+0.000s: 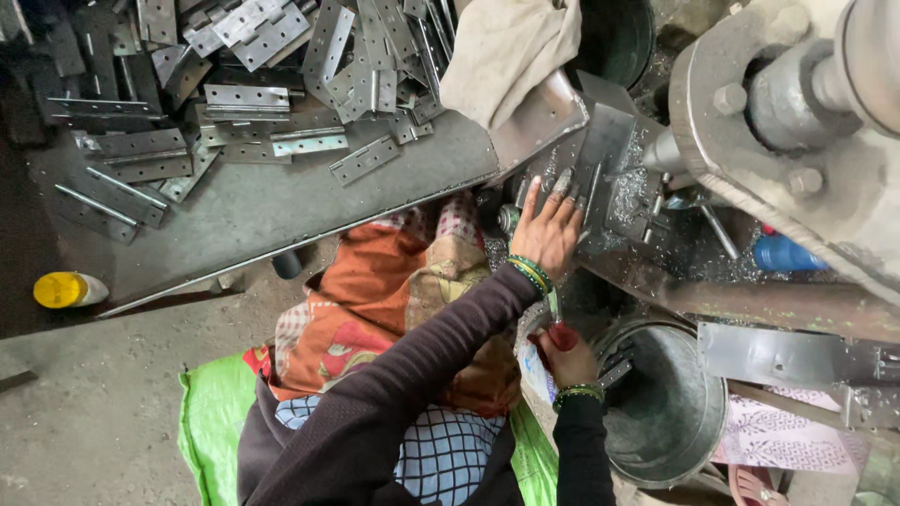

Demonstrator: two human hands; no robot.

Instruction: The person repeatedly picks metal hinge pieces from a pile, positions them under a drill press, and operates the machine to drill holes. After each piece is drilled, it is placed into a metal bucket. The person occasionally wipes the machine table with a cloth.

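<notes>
My left hand (548,230), with green bangles at the wrist, reaches out to the machine's fixture, its fingers stretched flat against a grey metal hinge plate (600,159) that lies among metal shavings. My right hand (567,361) is closed around a red handle (562,335), close to my body and beside the rim of a galvanised bucket (698,440). A small metal piece (614,373) sticks out from under that hand over the bucket. I cannot tell if the right hand holds it too.
A heap of flat grey hinges (244,98) covers a sloping metal tray (281,201) at the upper left. A beige cloth (506,47) hangs above. The machine's heavy flange (787,122) fills the upper right. A yellow-capped bottle (66,289) lies on the floor.
</notes>
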